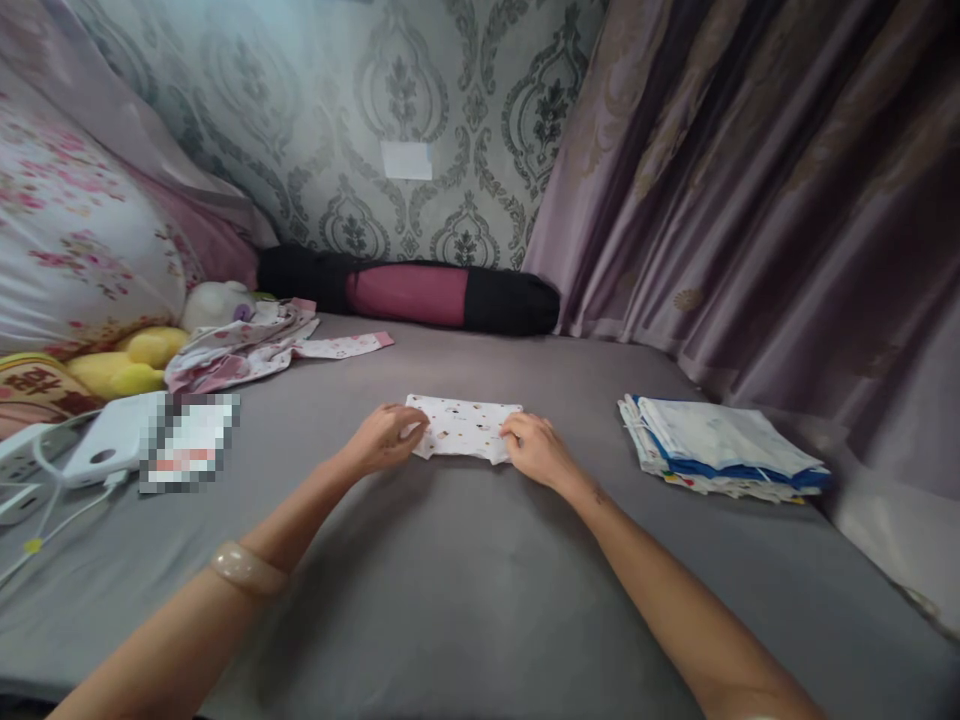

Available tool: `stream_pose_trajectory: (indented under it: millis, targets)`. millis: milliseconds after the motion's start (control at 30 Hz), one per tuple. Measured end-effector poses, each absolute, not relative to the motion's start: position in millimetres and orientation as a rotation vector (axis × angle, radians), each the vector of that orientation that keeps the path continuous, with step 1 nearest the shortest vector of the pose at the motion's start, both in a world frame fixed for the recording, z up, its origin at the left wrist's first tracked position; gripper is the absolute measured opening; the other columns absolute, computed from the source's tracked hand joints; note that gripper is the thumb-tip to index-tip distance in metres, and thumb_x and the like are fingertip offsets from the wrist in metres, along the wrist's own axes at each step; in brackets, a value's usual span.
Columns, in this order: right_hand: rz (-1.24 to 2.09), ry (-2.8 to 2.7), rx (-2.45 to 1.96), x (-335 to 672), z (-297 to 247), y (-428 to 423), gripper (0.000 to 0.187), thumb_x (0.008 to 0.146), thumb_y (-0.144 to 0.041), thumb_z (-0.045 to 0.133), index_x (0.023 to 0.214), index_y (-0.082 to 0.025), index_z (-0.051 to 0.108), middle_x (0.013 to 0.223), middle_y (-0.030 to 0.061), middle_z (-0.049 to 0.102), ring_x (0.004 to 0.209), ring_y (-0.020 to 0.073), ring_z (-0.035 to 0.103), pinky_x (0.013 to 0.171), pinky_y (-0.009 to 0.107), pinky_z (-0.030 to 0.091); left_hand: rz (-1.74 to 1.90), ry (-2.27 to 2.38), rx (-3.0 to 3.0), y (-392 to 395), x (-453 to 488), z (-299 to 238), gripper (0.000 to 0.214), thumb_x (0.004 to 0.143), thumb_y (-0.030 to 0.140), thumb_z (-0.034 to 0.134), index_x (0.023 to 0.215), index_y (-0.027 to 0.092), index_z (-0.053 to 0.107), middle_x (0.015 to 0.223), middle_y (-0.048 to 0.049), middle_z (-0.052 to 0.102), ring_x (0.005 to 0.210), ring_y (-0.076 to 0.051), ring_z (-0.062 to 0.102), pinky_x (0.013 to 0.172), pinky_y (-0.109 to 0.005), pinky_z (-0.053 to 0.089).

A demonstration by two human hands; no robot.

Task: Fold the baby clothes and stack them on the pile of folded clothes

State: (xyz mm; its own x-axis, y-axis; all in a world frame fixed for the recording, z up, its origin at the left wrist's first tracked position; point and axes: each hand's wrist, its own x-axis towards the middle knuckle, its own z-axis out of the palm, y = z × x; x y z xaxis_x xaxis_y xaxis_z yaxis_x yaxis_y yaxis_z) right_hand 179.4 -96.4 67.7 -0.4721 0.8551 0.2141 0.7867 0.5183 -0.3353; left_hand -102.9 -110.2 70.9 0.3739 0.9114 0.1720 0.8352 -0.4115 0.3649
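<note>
Printed cloth (465, 425) lies flat; long bag (409, 293) seems stuffed.

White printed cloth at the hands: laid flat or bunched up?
Laid flat: the white printed cloth makes a near-rectangle, left hand and right hand at its ends. Folded layers: cannot tell.

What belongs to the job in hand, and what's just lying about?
In the job: white printed cloth, between left hand and right hand; probably folded stack; possibly pink-trimmed garment.
Likely lying about: yellow plush; black-and-maroon bag.
</note>
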Motion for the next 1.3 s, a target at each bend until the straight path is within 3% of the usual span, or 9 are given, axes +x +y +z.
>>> stream_pose_trajectory:
  millis: [100, 167, 300, 500, 733, 933, 1300]
  targets:
    - [0.254, -2.331, -1.409, 149.3, 66.6, -81.7, 0.036, 0.092, -0.016, 0.037, 0.12, -0.017, 0.059, 0.129, 0.0093, 0.058, 0.119, 0.0192, 0.049, 0.101, 0.035, 0.032, 0.599, 1.678, 2.413, -95.2, -71.5, 72.6, 0.037, 0.094, 0.033, 0.034, 0.118, 0.02, 0.059, 0.121, -0.0083, 0.065, 0.111, -0.022, 0.059, 0.1, -0.034, 0.04]
    - [0.22, -2.363, -1.436, 133.0, 60.8, -77.1, 0.042, 0.095, -0.022, 0.034, 0.133, -0.015, 0.05, 0.143, 0.0118, 0.045, 0.133, 0.0222, 0.036, 0.109, 0.042, 0.023, 0.57, 1.732, 2.482, -87.8, -53.3, 64.8, 0.039, 0.095, 0.03, 0.033, 0.127, 0.019, 0.053, 0.133, -0.0092, 0.057, 0.127, -0.024, 0.047, 0.108, -0.039, 0.032]
    - [0.197, -2.426, -1.476, 118.8, 45.0, -79.6, 0.05, 0.096, -0.027, 0.03, 0.143, -0.013, 0.038, 0.151, 0.0107, 0.033, 0.142, 0.024, 0.02, 0.115, 0.048, 0.01, 0.461, 1.819, 2.543, -84.2, -35.1, 39.8, 0.044, 0.096, 0.03, 0.031, 0.136, 0.018, 0.046, 0.144, -0.0104, 0.047, 0.139, -0.027, 0.031, 0.114, -0.049, 0.02]
    - [0.191, -2.431, -1.512, 118.1, 33.3, -82.9, 0.051, 0.096, -0.028, 0.03, 0.145, -0.016, 0.037, 0.15, 0.0091, 0.036, 0.14, 0.0235, 0.026, 0.115, 0.047, 0.011, 0.366, 1.787, 2.579, -85.8, -36.0, 21.9, 0.051, 0.098, 0.035, 0.023, 0.142, 0.014, 0.039, 0.149, -0.0132, 0.038, 0.139, -0.029, 0.032, 0.112, -0.051, 0.024]
    - [0.216, -2.442, -1.539, 117.3, 34.9, -78.7, 0.05, 0.096, -0.028, 0.029, 0.143, -0.017, 0.039, 0.149, 0.0093, 0.038, 0.14, 0.0245, 0.027, 0.115, 0.049, 0.012, 0.391, 1.784, 2.537, -82.7, -35.5, 20.9, 0.05, 0.098, 0.036, 0.023, 0.141, 0.018, 0.041, 0.148, -0.0123, 0.04, 0.138, -0.028, 0.033, 0.112, -0.052, 0.025]
    - [0.185, -2.437, -1.468, 112.6, 39.3, -83.1, 0.051, 0.096, -0.028, 0.03, 0.145, -0.018, 0.036, 0.153, 0.0086, 0.031, 0.142, 0.0238, 0.02, 0.115, 0.051, 0.007, 0.511, 1.92, 2.524, -89.0, -38.9, 28.2, 0.048, 0.098, 0.034, 0.024, 0.14, 0.019, 0.043, 0.146, -0.0114, 0.044, 0.139, -0.027, 0.032, 0.113, -0.051, 0.02]
    - [0.253, -2.468, -1.456, 106.6, 32.0, -83.8, 0.051, 0.097, -0.031, 0.027, 0.147, -0.02, 0.034, 0.152, 0.0059, 0.034, 0.142, 0.0233, 0.022, 0.115, 0.049, 0.01, 0.398, 1.965, 2.473, -89.4, -40.6, 17.5, 0.051, 0.098, 0.036, 0.022, 0.14, 0.017, 0.043, 0.145, -0.0125, 0.044, 0.136, -0.03, 0.036, 0.112, -0.053, 0.022]
